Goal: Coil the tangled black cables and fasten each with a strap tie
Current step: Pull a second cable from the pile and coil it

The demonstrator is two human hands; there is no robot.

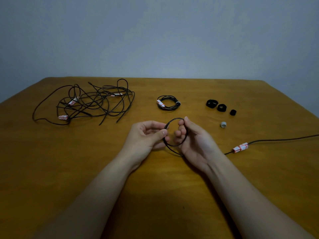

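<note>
Loop [173, 119]: black cable, held upright between both hands, just above the worktop [103, 161].
Left hand [146, 135]: at the loop's left side, thumb and fingers [156, 125] pinching the cable.
Right hand [195, 140]: at the loop's right side, fingers curled through the loop, thumb on top.
Tail [276, 140]: lying right of the loop, with a red-white tag [240, 147].
Tangle [96, 100]: well left of the loop, further back.
Coil [168, 96]: behind the loop, already strapped.
Ties [221, 107]: three black, behind and right of the loop.

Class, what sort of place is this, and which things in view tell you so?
Probably a plain indoor room: a wooden table against a bare grey wall, with tangled cables and strap ties laid out.
</note>
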